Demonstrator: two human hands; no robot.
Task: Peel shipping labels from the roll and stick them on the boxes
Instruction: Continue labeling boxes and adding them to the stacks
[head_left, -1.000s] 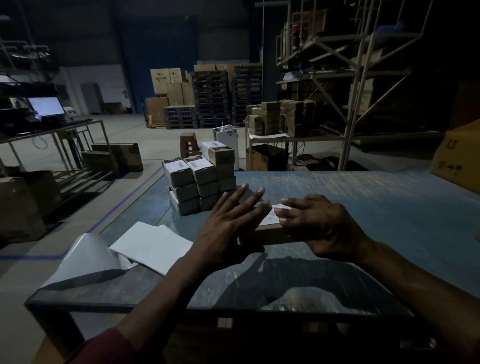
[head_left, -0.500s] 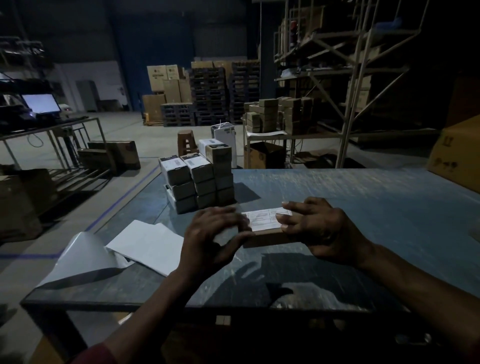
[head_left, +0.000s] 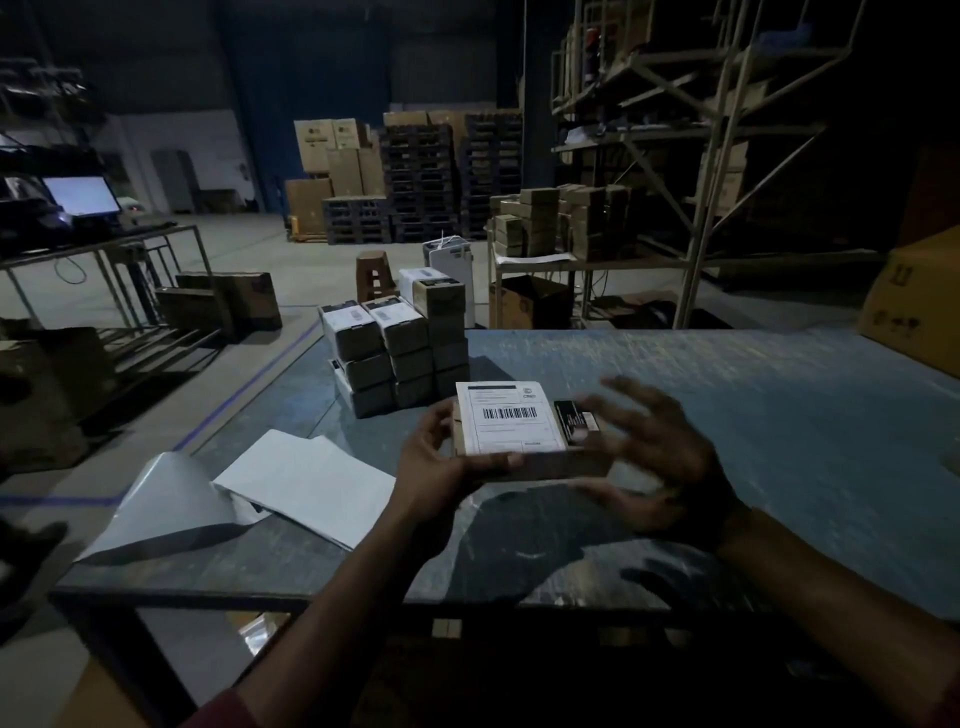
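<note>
A small brown box (head_left: 535, 465) is lifted above the table, tilted toward me, with a white barcode shipping label (head_left: 509, 418) stuck on its top face. My left hand (head_left: 441, 467) grips the box's left end, thumb along the near edge. My right hand (head_left: 654, 447) is at the box's right end, blurred, fingers spread; its thumb lies under the near right corner. A stack of small boxes (head_left: 395, 353), some with labels on top, stands on the table behind. White label backing sheets (head_left: 301, 483) lie at the left, one curled up (head_left: 161, 504).
The grey-blue table (head_left: 727, 415) stretches right and back. A large cardboard carton (head_left: 914, 306) sits at its far right edge. Beyond are a stool (head_left: 373, 273), a trolley of boxes (head_left: 550, 223), metal racking (head_left: 701, 156) and pallets of cartons.
The box, which lay flat on the table under both pressing hands, has been lifted and tilted up by my left hand. My right hand has opened and come off the label.
</note>
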